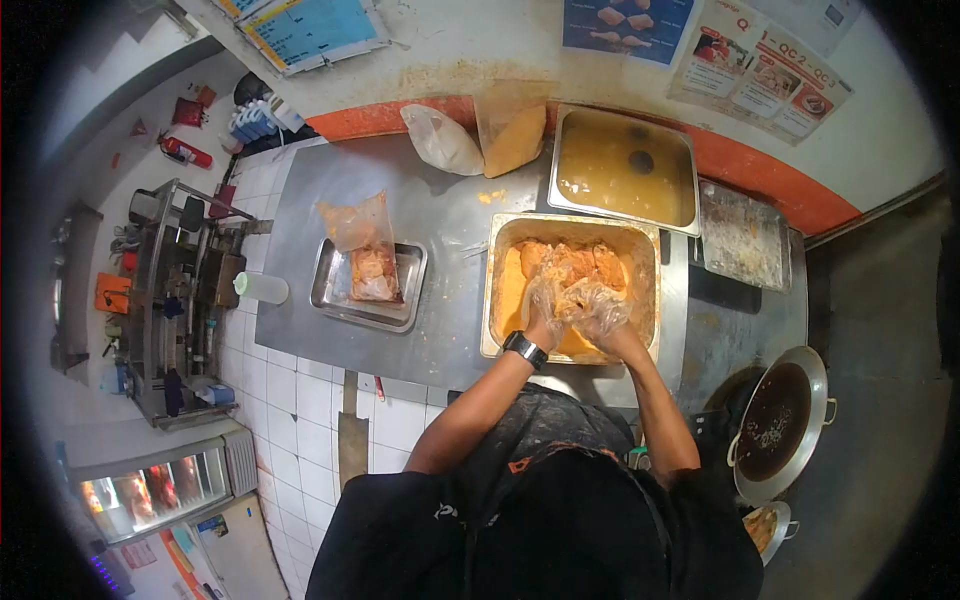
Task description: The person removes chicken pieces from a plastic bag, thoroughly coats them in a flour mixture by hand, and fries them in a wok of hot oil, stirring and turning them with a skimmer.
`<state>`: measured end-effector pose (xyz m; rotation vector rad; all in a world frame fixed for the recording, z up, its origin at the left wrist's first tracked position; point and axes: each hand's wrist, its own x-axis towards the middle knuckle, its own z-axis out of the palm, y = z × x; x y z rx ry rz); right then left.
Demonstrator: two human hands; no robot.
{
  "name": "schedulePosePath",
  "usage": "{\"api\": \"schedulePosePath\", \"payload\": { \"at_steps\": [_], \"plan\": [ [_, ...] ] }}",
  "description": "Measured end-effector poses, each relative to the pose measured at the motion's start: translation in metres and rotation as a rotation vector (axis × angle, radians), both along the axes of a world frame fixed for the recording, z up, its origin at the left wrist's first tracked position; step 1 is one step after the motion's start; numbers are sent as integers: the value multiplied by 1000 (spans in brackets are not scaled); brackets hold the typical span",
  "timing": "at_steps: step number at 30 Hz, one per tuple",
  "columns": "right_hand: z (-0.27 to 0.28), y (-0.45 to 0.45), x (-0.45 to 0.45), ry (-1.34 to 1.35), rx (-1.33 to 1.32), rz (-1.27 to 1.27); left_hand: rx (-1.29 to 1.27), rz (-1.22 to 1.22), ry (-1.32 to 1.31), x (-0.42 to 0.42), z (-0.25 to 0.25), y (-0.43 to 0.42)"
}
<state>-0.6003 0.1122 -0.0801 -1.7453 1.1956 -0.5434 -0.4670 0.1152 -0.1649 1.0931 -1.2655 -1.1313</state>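
Coated pieces [605, 262] in the deep pan [492, 300], 12 o'clock; high walls likely contain loose powder. Your left hand [543, 318] and right hand [602, 318], film-gloved against mess, touch them; can't tell how tight either grip is. Powder bag [514, 140] 11, liquid tray [695, 190] 1: short reaches.

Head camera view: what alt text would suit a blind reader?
Left hand and right hand, in clear plastic gloves, handle orange-coated pieces in a metal pan on a steel table; nearby, a filled bag lies in a tray.
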Motion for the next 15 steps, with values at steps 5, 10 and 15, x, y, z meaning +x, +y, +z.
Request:
{"api": "schedulePosePath", "payload": {
  "at_steps": [5, 10, 15],
  "plan": [
    [-20, 8, 3, 72, -241, 151, 565, -53, 1136, 11, -25, -8],
    [13, -42, -2, 206, -304, 444, 423, -138, 974, 18, -42, 7],
    [92, -198, 76, 632, -462, 341, 184, -284, 477, 42, -23, 6]
  ]
}}
